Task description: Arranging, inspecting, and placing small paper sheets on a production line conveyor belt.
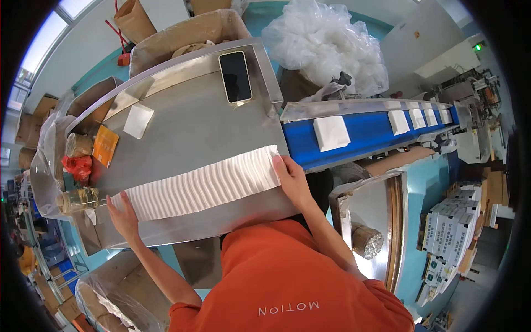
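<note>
A long row of flat white packets (202,185), standing on edge side by side, stretches across the steel table. It looks like folded white pieces; their exact kind is hard to make out. My left hand (124,217) grips the left end, fingers against the outer piece. At the right end, which lies higher and nearer the belt, my right hand (291,180) holds the last piece between thumb and fingers. The row is squeezed between my two hands. Single white packets like these, one of them a nearby packet (331,133), lie spaced along the blue conveyor belt (368,128).
A phone (235,77) lies at the table's back right, and a loose white packet (138,120) at its left. An orange pouch (105,146), a red crumpled bag (77,167) and a clear jar (80,200) sit along the left edge. Plastic-lined cartons (188,39) stand behind.
</note>
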A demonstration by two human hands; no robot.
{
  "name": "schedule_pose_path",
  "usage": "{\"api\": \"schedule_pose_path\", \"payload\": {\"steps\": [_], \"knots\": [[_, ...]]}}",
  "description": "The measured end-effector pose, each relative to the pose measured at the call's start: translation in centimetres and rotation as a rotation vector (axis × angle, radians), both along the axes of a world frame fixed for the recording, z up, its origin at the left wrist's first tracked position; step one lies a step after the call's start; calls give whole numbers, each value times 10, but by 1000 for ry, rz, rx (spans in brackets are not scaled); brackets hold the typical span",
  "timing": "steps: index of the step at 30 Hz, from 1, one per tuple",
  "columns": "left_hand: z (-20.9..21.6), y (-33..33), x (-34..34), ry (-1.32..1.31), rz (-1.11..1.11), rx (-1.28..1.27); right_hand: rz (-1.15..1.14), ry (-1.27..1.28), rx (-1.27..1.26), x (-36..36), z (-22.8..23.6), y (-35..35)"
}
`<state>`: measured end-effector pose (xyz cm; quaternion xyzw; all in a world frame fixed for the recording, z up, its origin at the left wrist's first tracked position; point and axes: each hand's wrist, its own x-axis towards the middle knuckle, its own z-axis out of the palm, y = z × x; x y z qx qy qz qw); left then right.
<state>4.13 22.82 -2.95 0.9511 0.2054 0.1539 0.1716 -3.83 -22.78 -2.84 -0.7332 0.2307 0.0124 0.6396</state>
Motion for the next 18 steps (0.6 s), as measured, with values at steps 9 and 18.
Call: {"api": "schedule_pose_path", "payload": {"steps": [9, 18], "knots": [[1, -6, 3, -30, -9, -8, 57, 109, -147, 2, 13, -7], [5, -16, 4, 14, 17, 13, -317, 118, 661, -27, -24, -42]]}}
